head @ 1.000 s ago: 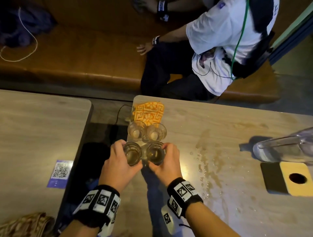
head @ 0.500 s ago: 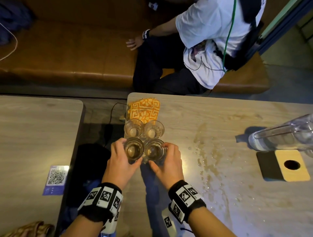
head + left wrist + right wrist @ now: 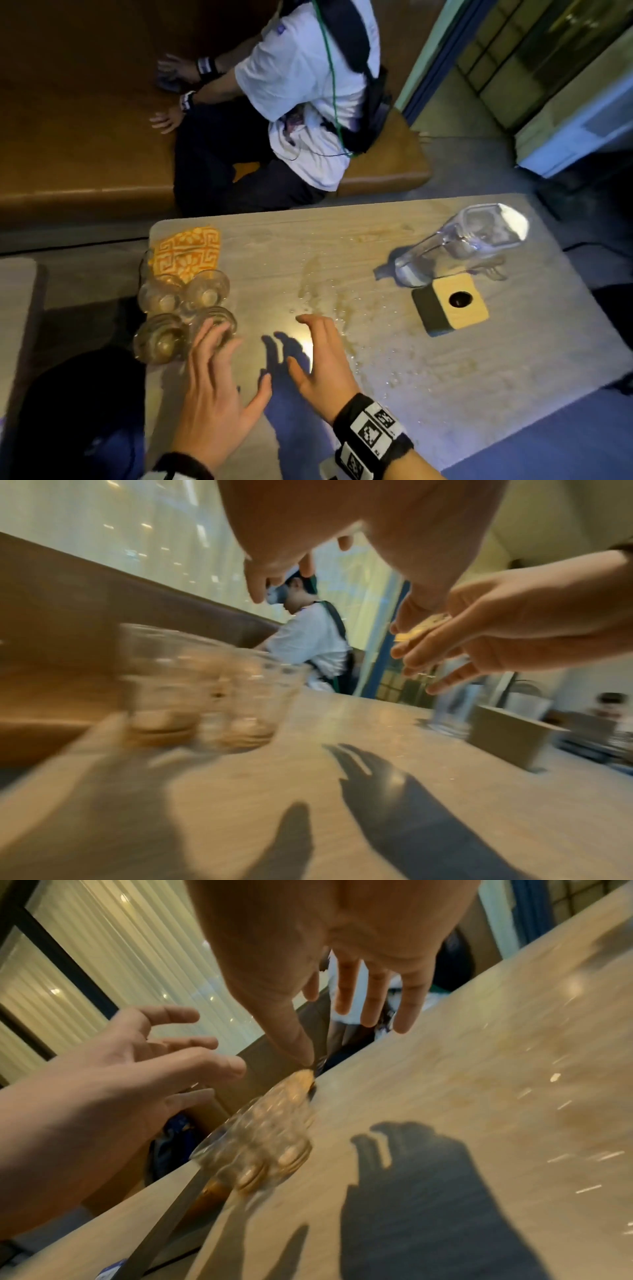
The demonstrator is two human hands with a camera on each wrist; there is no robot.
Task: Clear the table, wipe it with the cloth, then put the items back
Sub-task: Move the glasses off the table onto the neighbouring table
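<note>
My left hand and right hand hover over the counter, fingers spread and relaxed, holding nothing. Four glass cups stand bunched at the counter's left edge, just beyond my left fingers; the blur hides whether they touch. The orange patterned cloth lies just beyond them, at the far left corner. Spilled liquid spreads to the right. I judge clearing is unfinished: the glass carafe and wooden block at far right need lifting away next.
</note>
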